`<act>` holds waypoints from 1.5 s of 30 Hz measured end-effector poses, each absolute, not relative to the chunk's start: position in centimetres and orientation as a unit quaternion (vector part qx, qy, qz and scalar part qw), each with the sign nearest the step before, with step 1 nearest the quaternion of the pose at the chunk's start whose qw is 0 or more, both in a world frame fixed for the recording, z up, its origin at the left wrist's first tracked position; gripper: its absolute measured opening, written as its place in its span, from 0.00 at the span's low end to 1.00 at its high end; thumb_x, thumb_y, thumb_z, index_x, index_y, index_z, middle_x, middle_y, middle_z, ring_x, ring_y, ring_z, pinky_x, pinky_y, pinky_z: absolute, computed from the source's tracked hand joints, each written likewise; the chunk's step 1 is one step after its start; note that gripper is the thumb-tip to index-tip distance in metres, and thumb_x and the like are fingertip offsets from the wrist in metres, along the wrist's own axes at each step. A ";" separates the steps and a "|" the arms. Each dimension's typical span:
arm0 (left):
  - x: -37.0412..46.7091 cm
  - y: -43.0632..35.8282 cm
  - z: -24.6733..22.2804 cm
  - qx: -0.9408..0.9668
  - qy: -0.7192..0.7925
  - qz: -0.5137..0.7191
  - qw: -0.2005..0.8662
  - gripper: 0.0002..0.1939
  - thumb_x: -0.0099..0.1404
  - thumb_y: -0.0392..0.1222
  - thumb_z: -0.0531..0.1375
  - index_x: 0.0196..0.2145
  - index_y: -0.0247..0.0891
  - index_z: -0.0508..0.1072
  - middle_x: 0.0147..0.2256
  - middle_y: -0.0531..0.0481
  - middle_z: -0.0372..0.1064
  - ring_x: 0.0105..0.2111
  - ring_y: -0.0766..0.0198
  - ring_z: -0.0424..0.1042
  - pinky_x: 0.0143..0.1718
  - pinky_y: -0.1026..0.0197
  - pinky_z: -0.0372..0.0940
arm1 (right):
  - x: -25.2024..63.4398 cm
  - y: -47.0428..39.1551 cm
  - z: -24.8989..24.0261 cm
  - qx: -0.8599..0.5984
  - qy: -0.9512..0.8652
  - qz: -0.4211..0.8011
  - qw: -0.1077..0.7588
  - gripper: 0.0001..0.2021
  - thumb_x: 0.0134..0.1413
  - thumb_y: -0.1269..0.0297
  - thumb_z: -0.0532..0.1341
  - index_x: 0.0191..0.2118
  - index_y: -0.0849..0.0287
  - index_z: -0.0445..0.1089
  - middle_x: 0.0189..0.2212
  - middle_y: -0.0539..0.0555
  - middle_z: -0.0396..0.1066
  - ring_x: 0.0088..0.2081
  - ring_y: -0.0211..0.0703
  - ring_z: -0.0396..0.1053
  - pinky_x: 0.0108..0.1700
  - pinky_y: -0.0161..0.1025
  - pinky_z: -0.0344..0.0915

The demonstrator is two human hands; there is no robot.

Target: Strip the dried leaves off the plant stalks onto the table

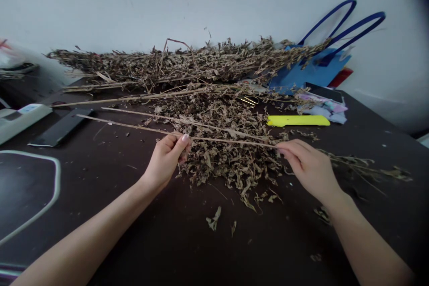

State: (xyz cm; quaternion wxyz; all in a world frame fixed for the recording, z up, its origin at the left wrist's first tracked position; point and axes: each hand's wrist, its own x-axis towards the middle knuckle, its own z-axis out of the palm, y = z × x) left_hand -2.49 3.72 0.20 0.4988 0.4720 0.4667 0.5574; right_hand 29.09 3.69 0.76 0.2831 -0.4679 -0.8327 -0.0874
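Observation:
A long, thin dried stem (231,141) runs across the view above a heap of dried leaves (221,165). My left hand (169,156) is closed round the stem near its middle, thumb on top. Farther right, my right hand (306,165) pinches the same stem, with leafy dried sprigs (368,167) showing beyond that hand. The stretch between my hands looks mostly bare. Another dried stalk (150,114) lies just behind it, across the heap. More stalks with curled leaves form a large bundle (208,62) along the wall.
Left on the dark table (140,232) are a white power strip (27,118), a dark phone (62,128) and a white cable (57,178). At right lie a yellow cutter-like tool (298,120), gold-handled scissors (250,100), a cloth (325,107) and a blue bag (298,71).

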 end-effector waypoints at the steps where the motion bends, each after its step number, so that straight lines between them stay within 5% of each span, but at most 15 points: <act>1: -2.6 3.7 0.2 0.487 0.474 0.550 0.485 0.11 0.62 0.43 0.56 0.25 0.35 0.65 0.23 0.54 0.60 0.18 0.75 0.55 0.17 0.71 0.52 | 29.2 3.7 0.9 -0.471 -0.831 -0.084 0.283 0.08 0.60 0.67 0.52 0.40 0.57 0.67 0.34 0.52 0.68 0.35 0.39 0.67 0.38 0.35 0.62; 8: -3.6 3.9 0.7 0.607 0.538 0.484 0.328 0.10 0.63 0.43 0.55 0.26 0.36 0.68 0.22 0.53 0.64 0.19 0.71 0.59 0.20 0.68 0.55 | 31.2 4.0 1.5 -0.520 -0.789 -0.107 0.307 0.09 0.61 0.65 0.50 0.40 0.56 0.67 0.34 0.52 0.70 0.33 0.41 0.69 0.36 0.37 0.63; 11: -3.6 3.7 0.9 0.698 0.530 0.427 0.221 0.09 0.63 0.42 0.55 0.34 0.37 0.73 0.30 0.47 0.71 0.30 0.64 0.68 0.33 0.62 0.62 | 30.9 3.7 1.6 -0.516 -0.792 -0.114 0.307 0.08 0.60 0.65 0.51 0.40 0.56 0.67 0.34 0.52 0.70 0.33 0.41 0.69 0.36 0.37 0.63; 14: -3.3 3.7 0.7 0.765 0.493 0.396 0.125 0.12 0.62 0.39 0.56 0.44 0.37 0.73 0.42 0.43 0.71 0.44 0.57 0.66 0.47 0.53 0.59 | 29.9 3.2 1.7 -0.485 -0.813 -0.114 0.301 0.07 0.60 0.67 0.53 0.40 0.57 0.67 0.34 0.51 0.69 0.34 0.39 0.68 0.37 0.35 0.63; 18: -2.8 3.2 1.0 0.775 0.494 0.388 0.073 0.13 0.61 0.38 0.57 0.45 0.35 0.72 0.42 0.41 0.71 0.44 0.55 0.66 0.48 0.50 0.59 | 28.7 2.5 1.8 -0.468 -0.827 -0.104 0.295 0.07 0.59 0.70 0.53 0.41 0.58 0.67 0.34 0.51 0.69 0.36 0.38 0.68 0.39 0.34 0.62; 21: -2.1 1.7 1.9 0.771 0.483 0.376 0.172 0.11 0.62 0.39 0.55 0.41 0.36 0.73 0.40 0.42 0.70 0.42 0.56 0.68 0.45 0.53 0.62 | 28.4 2.1 2.0 -0.461 -0.829 -0.106 0.299 0.07 0.59 0.71 0.54 0.41 0.58 0.67 0.35 0.52 0.69 0.37 0.37 0.67 0.40 0.34 0.62; 24: -1.3 -0.4 2.7 0.732 0.394 0.201 0.518 0.11 0.64 0.43 0.54 0.39 0.37 0.71 0.31 0.46 0.73 0.28 0.62 0.73 0.27 0.62 0.68 | 28.1 1.7 2.1 -0.456 -0.831 -0.111 0.299 0.07 0.58 0.71 0.54 0.41 0.58 0.67 0.34 0.52 0.69 0.36 0.37 0.67 0.39 0.34 0.62; 26: -0.8 -1.5 2.8 0.676 0.285 0.043 0.678 0.11 0.62 0.44 0.56 0.41 0.37 0.71 0.32 0.46 0.73 0.29 0.61 0.74 0.26 0.63 0.68 | 27.9 1.6 2.0 -0.450 -0.835 -0.110 0.296 0.07 0.58 0.72 0.55 0.41 0.59 0.67 0.34 0.52 0.69 0.35 0.37 0.67 0.38 0.34 0.62; 29: -0.4 -1.8 2.1 0.683 0.275 0.017 0.677 0.13 0.59 0.42 0.60 0.42 0.38 0.72 0.39 0.43 0.72 0.38 0.58 0.73 0.36 0.60 0.68 | 27.6 1.6 1.8 -0.436 -0.844 -0.110 0.293 0.07 0.58 0.72 0.55 0.41 0.59 0.67 0.35 0.53 0.69 0.37 0.38 0.68 0.39 0.34 0.63; 34: 0.1 -0.2 0.4 0.619 0.397 0.213 0.644 0.22 0.58 0.40 0.61 0.50 0.37 0.64 0.50 0.38 0.64 0.47 0.56 0.67 0.45 0.55 0.65 | 26.6 1.3 1.5 -0.422 -0.858 -0.083 0.280 0.08 0.58 0.73 0.55 0.41 0.61 0.68 0.35 0.55 0.69 0.37 0.39 0.68 0.40 0.36 0.64; 45: 1.1 -0.2 -0.1 0.349 0.351 0.400 0.771 0.08 0.61 0.38 0.60 0.38 0.32 0.71 0.33 0.44 0.73 0.30 0.68 0.71 0.32 0.67 0.66 | 23.6 -0.6 0.7 -0.381 -0.893 -0.015 0.239 0.11 0.59 0.71 0.52 0.46 0.61 0.66 0.38 0.57 0.70 0.39 0.43 0.67 0.42 0.41 0.65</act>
